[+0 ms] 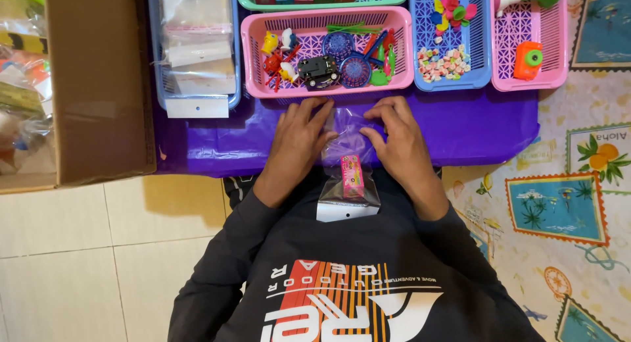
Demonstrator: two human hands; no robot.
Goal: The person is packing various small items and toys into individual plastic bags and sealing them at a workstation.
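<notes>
A clear plastic bag [348, 141] with a white header card lies across the near edge of the purple-covered table [460, 128]. Inside the bag sits a small pink box [352, 171]. My left hand [297, 141] rests flat on the bag's left side, fingers spread toward the far end. My right hand [394, 139] presses on the bag's right side, thumb and fingers pinching the plastic near its open top. The two hands are close together, with the bag between and under them.
Beyond the hands stands a pink basket [253, 52] of small toys, a blue basket [486, 66] of candies and pinwheels, another pink basket [559, 52], and a blue tray [158, 79] of clear bags. A cardboard box [98, 85] sits at left. A patterned mat [572, 204] lies at right.
</notes>
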